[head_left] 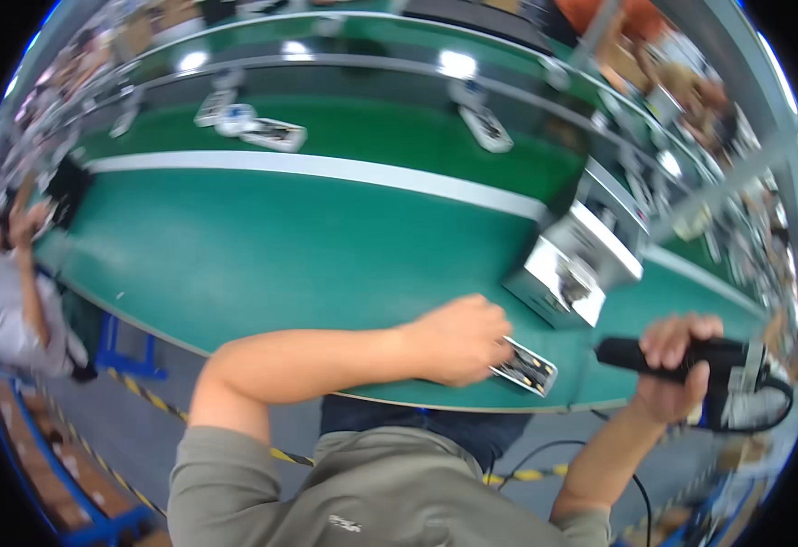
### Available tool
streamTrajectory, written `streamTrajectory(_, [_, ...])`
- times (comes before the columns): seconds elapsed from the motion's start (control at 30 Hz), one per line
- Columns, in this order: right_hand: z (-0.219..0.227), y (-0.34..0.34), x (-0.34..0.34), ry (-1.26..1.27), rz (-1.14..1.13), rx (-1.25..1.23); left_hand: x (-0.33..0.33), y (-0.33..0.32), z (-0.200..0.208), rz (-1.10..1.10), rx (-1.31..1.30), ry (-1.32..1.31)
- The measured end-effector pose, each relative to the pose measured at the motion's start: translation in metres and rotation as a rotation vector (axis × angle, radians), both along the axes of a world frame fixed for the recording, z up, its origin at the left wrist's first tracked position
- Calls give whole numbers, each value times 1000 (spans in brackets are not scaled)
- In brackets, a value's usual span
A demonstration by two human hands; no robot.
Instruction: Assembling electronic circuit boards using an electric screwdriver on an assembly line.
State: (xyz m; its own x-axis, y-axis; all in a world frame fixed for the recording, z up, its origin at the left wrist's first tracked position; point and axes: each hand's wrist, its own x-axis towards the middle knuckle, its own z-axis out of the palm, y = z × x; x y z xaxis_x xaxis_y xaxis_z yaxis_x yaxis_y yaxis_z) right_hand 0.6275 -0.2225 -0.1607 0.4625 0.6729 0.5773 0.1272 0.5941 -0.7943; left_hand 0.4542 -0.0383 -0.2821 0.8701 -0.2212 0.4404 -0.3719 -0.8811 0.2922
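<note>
My left hand [463, 343] is closed over the left end of a small white device casing [528, 367], near the front edge of the green worktable. Dark inner parts and a few yellowish spots show in the casing's open face; its far left end is hidden by my fingers. In my right hand [674, 366] is a black electric screwdriver [631, 352], gripped around its body. Its tip points left toward the casing, apart from it and above the table's edge. A black loop of cable [786, 401] hangs by its rear end.
A silver metal box-shaped fixture [558, 273] stands just beyond the casing. Past a white strip [326, 167], similar casings [276, 135] lie on a darker green belt [371, 128]. A person [25, 301] works at the far left. A black cord [640, 488] hangs at the lower right.
</note>
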Motion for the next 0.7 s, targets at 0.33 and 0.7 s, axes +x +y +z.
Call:
streamTrajectory(0.33, [-10,34,12,-149,-74,82,16,-6,-4,-43,50,20])
streamTrajectory(0.7, [-32,45,33,62,-46,-12,38,-9,-16,-8,55,-30])
